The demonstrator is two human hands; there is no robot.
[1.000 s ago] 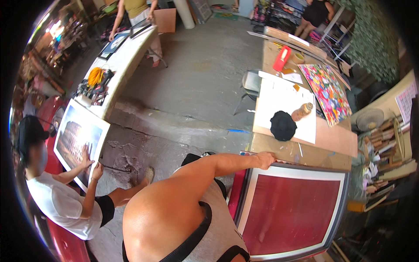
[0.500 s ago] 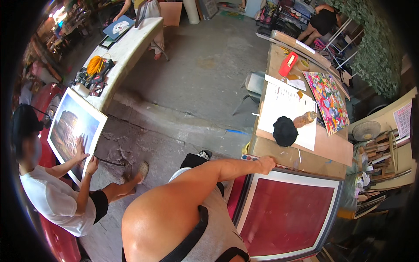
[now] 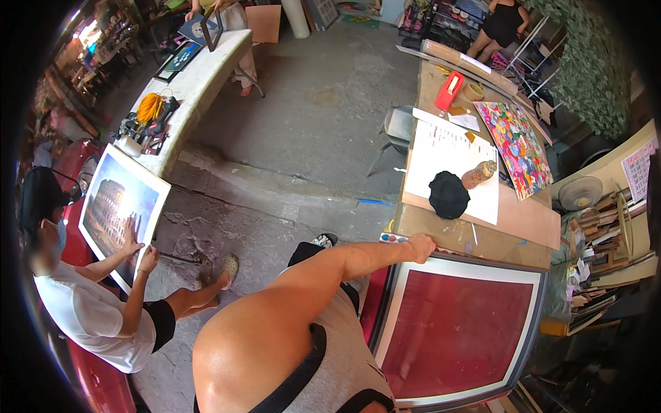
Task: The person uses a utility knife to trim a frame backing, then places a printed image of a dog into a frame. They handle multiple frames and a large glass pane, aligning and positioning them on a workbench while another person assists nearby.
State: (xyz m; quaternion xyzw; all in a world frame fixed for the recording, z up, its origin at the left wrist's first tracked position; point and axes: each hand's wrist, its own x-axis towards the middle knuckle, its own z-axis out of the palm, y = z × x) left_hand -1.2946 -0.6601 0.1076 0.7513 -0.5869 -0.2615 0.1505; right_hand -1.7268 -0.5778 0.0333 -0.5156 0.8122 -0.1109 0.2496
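My bare left arm stretches out to the right, and my left hand [image 3: 418,248] is closed over the upper edge of a large framed panel [image 3: 461,330]. This panel has a dark frame, a white border and a deep red middle, and it leans against the near end of the worktable. Just left of my knuckles, a strip with coloured round spots [image 3: 394,237] runs along the table's edge. Above the hand, a round black cloth-like thing [image 3: 449,195] and a brown bottle-shaped thing [image 3: 478,175] lie on a white sheet [image 3: 441,155]. My right hand is out of view.
On the left, a person in a white shirt [image 3: 89,303] holds a mounted Colosseum picture [image 3: 117,199] beside a red car. A white-topped table [image 3: 200,86] carries tools and orange cord. A chair [image 3: 396,131], colourful painting [image 3: 516,148] and fan [image 3: 578,193] are rightward.
My left hand stays on the panel's edge as the view shifts slightly. At the far table, a person has lifted the dog picture toward a dark frame, uncovering another picture beneath.
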